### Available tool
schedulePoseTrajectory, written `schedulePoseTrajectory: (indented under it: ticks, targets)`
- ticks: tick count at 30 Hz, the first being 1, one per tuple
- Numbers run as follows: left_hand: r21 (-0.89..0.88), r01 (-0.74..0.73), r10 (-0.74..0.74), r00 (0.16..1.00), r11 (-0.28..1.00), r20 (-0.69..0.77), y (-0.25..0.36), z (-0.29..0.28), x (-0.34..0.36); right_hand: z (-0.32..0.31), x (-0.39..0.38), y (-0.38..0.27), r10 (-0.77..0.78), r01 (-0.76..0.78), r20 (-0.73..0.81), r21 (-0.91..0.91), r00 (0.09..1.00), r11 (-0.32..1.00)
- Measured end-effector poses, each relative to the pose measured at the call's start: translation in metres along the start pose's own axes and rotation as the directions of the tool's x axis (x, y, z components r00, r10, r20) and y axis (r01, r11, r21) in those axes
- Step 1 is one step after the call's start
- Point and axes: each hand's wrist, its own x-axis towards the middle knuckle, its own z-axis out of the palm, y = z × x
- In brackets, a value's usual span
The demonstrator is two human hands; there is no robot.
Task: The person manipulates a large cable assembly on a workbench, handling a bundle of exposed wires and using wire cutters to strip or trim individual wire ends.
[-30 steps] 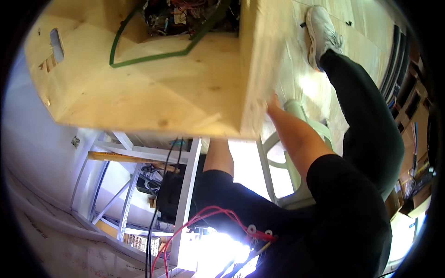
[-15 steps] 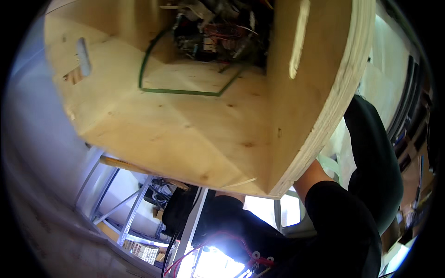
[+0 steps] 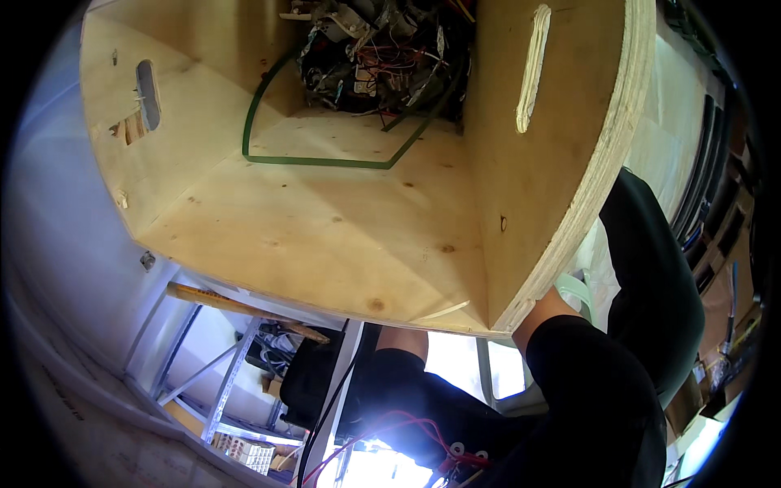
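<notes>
A large plywood box (image 3: 325, 220) fills the upper middle, its open side toward me. My left forearm (image 3: 403, 342) and my right forearm (image 3: 547, 315), both in short black sleeves, reach up to its lower edge and pass behind it. The box hides both hands, so I cannot see their fingers or what they touch. Inside, at the back, sits a tangled heap of wires and electronic scrap (image 3: 378, 69). A green strap (image 3: 317, 161) runs in a bent loop over the box floor in front of the heap.
The box's side walls have a left slot (image 3: 147, 95) and a right slot (image 3: 533, 69). A yellow wooden handle (image 3: 220, 298) and metal shelving (image 3: 232, 378) are below left. Red cables (image 3: 411, 419) hang at the bottom. A dark-clothed limb (image 3: 655, 276) stands at the right.
The view has shifted slightly and become sharper. The box's lower right corner sits a little further right and higher in the picture. Both hands stay hidden.
</notes>
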Motion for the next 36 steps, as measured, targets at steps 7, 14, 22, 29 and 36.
schedulePoseTrajectory:
  ticks: [7, 14, 22, 29, 36]
  targets:
    - [0.006, 0.014, -0.014, 1.000, 1.000, 0.012, -0.006, 0.002, 0.002, -0.050, 0.007, -0.068, -0.319, 0.315, -0.010, -0.130, 0.948, 0.940]
    - [0.015, 0.005, -0.005, 1.000, 1.000, 0.019, -0.008, 0.005, 0.005, -0.083, 0.036, -0.150, -0.579, 0.569, 0.096, -0.367, 0.810, 0.736]
    - [0.031, -0.002, 0.001, 1.000, 1.000, 0.030, -0.012, -0.004, 0.008, -0.090, 0.048, -0.163, -0.596, 0.630, 0.247, -0.485, 0.764, 0.606]
    - [0.000, 0.002, -0.002, 1.000, 1.000, -0.028, -0.027, -0.040, 0.015, -0.123, -0.014, -0.113, -0.578, 0.706, 0.405, -0.406, 0.708, 0.580]
    - [-0.019, 0.025, -0.027, 0.995, 0.999, -0.097, -0.085, -0.122, 0.041, -0.205, -0.169, -0.042, -0.671, 0.756, 0.417, -0.060, 0.613, 0.652]
